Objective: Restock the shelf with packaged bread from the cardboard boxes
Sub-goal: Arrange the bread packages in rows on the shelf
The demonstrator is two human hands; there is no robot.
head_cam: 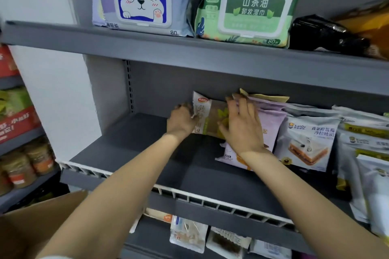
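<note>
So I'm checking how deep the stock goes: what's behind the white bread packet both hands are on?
Only the grey back panel shows behind the white bread packet; the hands hide its lower part.

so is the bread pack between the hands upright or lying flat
Upright. The bread pack stands on edge at the back of the shelf, left hand and right hand steadying it.

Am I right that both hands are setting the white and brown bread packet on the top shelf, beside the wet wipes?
Not quite: the head view shows both hands, left hand and right hand, setting the bread packet on the middle shelf, below the wet wipes.
</note>
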